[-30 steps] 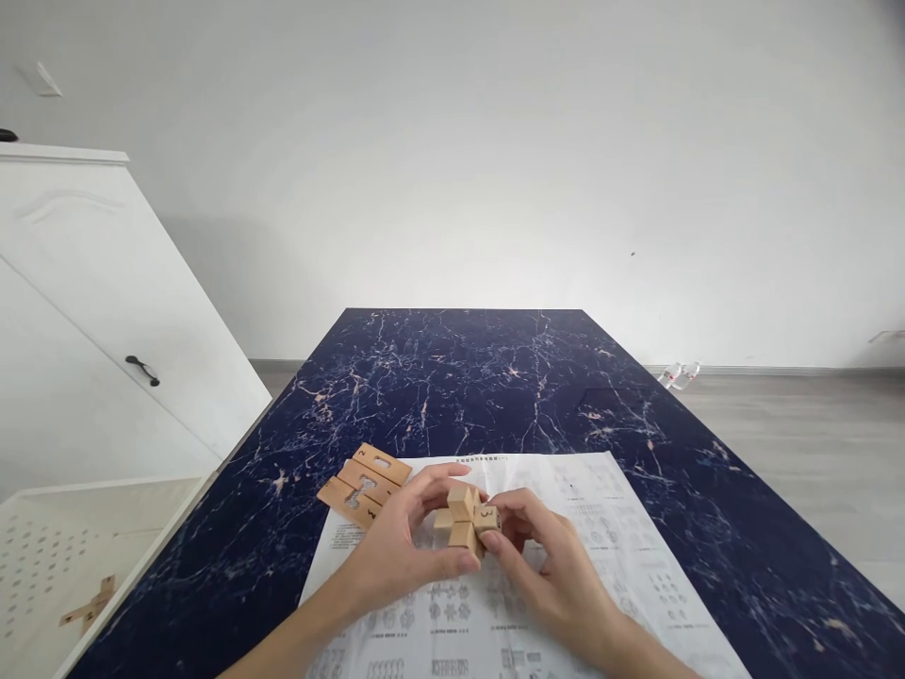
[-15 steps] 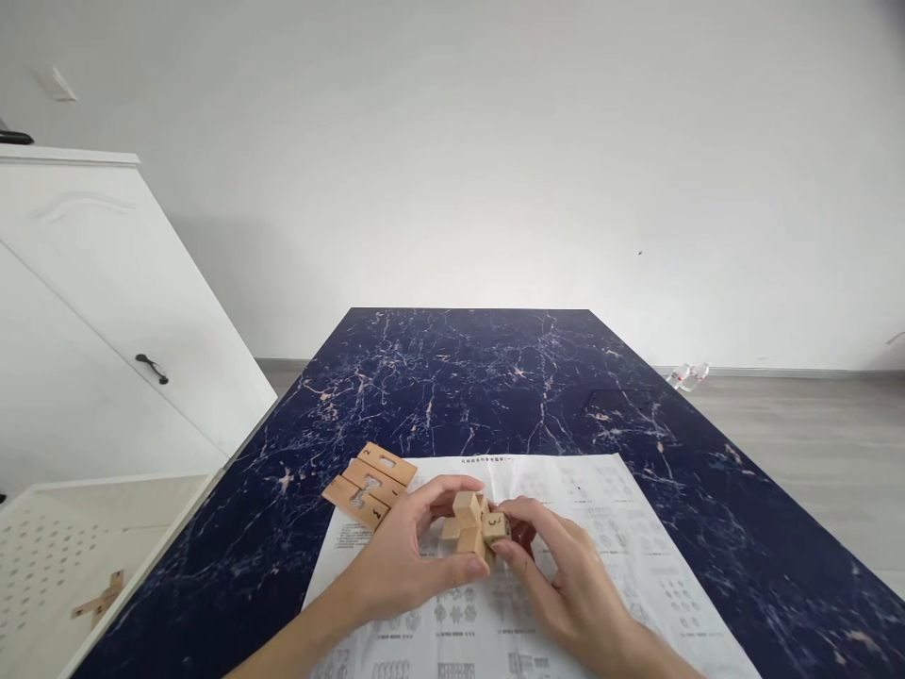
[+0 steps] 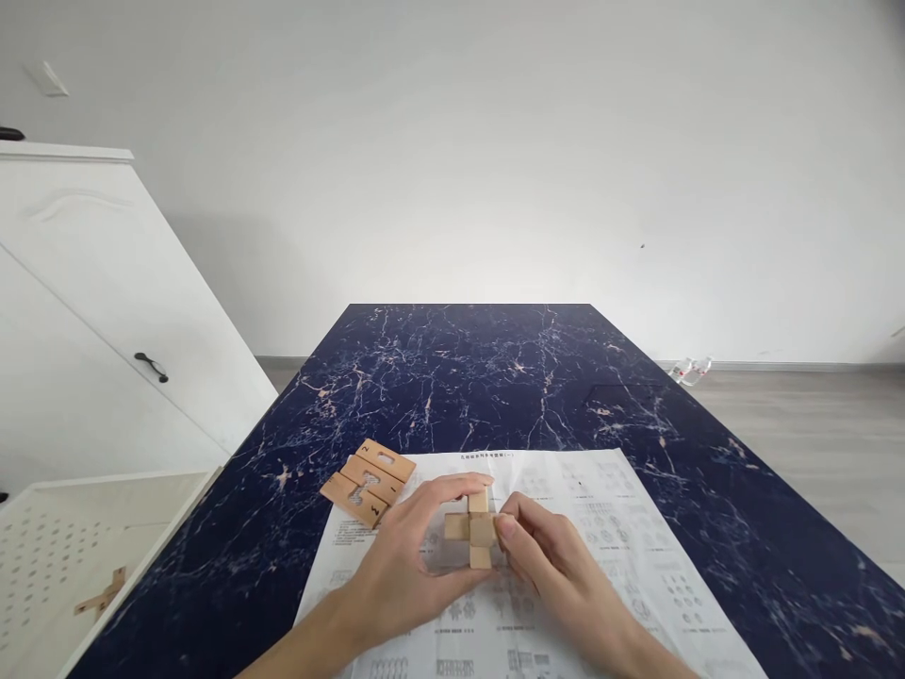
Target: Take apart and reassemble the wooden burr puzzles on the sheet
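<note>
Seemingly a home (white cupboard (image 3: 106, 292))

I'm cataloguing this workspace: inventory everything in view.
wooden assembly: 1, tan, in both hands
numbered pieces: 3, brown, sheet's far-left corner
printed sheet: 1, white, tabletop
table: 1, blue, centre
cabinet: 1, white, left
handle: 1, black, on cabinet
unclear object: 1, black, atop cabinet
perforated bin: 1, cream, lower left
wooden cross: 1, brown, in bin
objects: apparently 2, clear, right of table
fixture: 1, white, upper left
wall: 1, grey, behind
floor: 1, grey, below
left hand: 1, around assembly
right hand: 1, pinching assembly
</note>
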`<action>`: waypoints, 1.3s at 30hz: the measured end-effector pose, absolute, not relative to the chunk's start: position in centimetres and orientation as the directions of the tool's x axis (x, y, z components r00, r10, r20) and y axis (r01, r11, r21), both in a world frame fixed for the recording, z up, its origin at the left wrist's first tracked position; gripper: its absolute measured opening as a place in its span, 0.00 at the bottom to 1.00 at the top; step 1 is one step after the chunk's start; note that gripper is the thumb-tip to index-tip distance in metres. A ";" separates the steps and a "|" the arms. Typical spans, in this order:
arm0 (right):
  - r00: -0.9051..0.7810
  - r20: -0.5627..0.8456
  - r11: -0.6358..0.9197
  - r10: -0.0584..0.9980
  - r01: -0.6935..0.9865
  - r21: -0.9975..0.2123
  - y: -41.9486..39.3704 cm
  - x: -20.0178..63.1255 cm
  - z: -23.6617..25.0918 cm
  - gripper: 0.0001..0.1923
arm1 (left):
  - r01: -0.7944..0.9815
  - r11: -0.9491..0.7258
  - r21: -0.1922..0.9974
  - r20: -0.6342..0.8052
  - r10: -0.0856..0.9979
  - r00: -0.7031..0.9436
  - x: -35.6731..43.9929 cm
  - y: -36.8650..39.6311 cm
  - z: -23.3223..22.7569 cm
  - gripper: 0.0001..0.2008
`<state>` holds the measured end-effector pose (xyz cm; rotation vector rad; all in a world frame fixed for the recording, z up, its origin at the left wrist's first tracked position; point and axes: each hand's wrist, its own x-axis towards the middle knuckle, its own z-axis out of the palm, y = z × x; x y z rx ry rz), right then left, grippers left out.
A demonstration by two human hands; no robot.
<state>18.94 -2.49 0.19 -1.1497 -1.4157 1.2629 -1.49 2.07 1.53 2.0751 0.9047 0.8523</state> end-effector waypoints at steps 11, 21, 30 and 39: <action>-0.127 0.080 0.092 0.989 0.092 -0.992 -2.8 19.2 0.3 0.29 | 0.122 -0.188 0.975 0.092 0.832 0.548 -1.4 2.8 2.5 0.34; -0.242 0.228 0.288 0.943 0.250 -0.924 -2.5 18.9 -0.3 0.13 | -0.010 -0.022 1.000 0.023 0.777 0.629 -2.0 3.7 1.9 0.40; -0.206 0.316 0.373 0.926 0.377 -0.848 -2.9 19.4 -0.8 0.09 | 0.027 -0.041 0.999 0.016 0.787 0.617 -1.8 3.5 2.4 0.38; -0.210 0.208 0.270 0.955 0.338 -0.902 -2.7 19.4 -0.4 0.11 | 0.070 0.002 0.998 -0.045 0.791 0.610 -1.8 3.7 2.3 0.37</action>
